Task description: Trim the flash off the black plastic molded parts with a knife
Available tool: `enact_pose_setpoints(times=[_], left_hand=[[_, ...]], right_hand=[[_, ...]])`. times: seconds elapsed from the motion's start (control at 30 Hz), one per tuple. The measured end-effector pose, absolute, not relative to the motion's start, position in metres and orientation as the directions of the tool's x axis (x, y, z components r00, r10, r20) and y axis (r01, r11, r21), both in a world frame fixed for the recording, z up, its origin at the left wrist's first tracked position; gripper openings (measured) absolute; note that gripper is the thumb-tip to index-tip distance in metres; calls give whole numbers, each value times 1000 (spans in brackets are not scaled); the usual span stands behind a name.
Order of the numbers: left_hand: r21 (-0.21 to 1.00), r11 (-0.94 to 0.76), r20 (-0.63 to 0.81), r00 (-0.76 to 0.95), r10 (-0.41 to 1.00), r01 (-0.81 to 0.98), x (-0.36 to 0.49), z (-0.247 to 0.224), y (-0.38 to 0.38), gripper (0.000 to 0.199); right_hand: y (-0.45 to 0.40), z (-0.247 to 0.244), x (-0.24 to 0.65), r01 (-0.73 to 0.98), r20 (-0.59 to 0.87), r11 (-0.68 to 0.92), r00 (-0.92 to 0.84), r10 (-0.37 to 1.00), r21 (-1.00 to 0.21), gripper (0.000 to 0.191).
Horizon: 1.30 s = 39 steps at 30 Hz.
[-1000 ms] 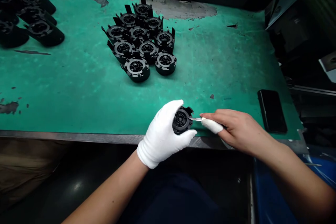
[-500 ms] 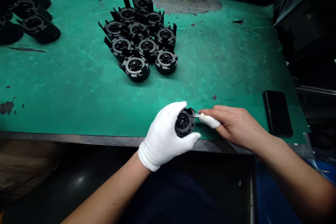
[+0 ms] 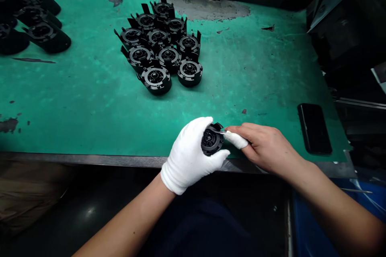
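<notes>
My left hand (image 3: 191,154), in a white glove, is closed around a round black plastic part (image 3: 212,139) at the table's front edge. The part's face, with rings and ribs, is turned up toward me. My right hand (image 3: 261,142) is bare except for a white wrap on the thumb. Its thumb and forefinger pinch a small blade (image 3: 222,131), whose metal tip reaches the upper right rim of the black part. The blade's handle is hidden in the fingers.
Several similar black parts (image 3: 169,54) stand grouped on the green table (image 3: 241,84). More black cylinders (image 3: 50,38) are at the far left. A black phone (image 3: 315,128) lies at the right, and a blue bin (image 3: 316,225) stands below the edge.
My right hand has moved slightly left, bringing the blade further over the rim of the black part. My left hand keeps its hold. The whole view has shifted a little.
</notes>
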State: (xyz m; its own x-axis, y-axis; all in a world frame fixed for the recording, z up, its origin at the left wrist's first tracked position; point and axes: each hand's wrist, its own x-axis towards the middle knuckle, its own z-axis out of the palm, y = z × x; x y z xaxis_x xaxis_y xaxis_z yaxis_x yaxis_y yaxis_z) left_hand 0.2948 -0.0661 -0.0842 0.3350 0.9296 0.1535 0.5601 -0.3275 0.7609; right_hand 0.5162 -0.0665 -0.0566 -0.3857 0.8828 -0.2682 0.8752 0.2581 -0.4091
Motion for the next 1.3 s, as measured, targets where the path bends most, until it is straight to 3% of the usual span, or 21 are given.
enact_pose_setpoints(times=[0.27, 0.4, 0.47, 0.57, 0.67, 0.8, 1.0, 1.3], left_hand=[[756, -341, 181, 323, 929, 558, 296, -84, -66, 70], [785, -320, 165, 318, 933, 531, 305, -81, -67, 33], [788, -319, 176, 303, 936, 526, 308, -82, -68, 28], [769, -344, 223, 279, 934, 539, 304, -86, -70, 55], [763, -363, 165, 382, 909, 535, 287, -83, -66, 75], [760, -382, 54, 534, 844, 526, 262, -66, -61, 81], [719, -404, 130, 463, 877, 565, 263, -67, -69, 103], [724, -346, 103, 403, 910, 597, 272, -88, -71, 93]], right_hand=[[-75, -60, 508, 931, -255, 270, -330, 909, -244, 36], [-77, -61, 500, 963, -219, 194, -234, 947, -189, 34], [-77, -62, 499, 957, -228, 170, -225, 947, -237, 34], [-78, -59, 506, 911, -263, 150, -264, 928, -385, 33], [-86, -50, 518, 862, -327, 79, -273, 905, -501, 32], [-103, -42, 527, 830, -390, 73, -336, 857, -554, 37], [-110, -47, 517, 768, -277, 180, -424, 862, -615, 50], [-103, -46, 501, 797, -372, 236, -493, 787, -556, 58]])
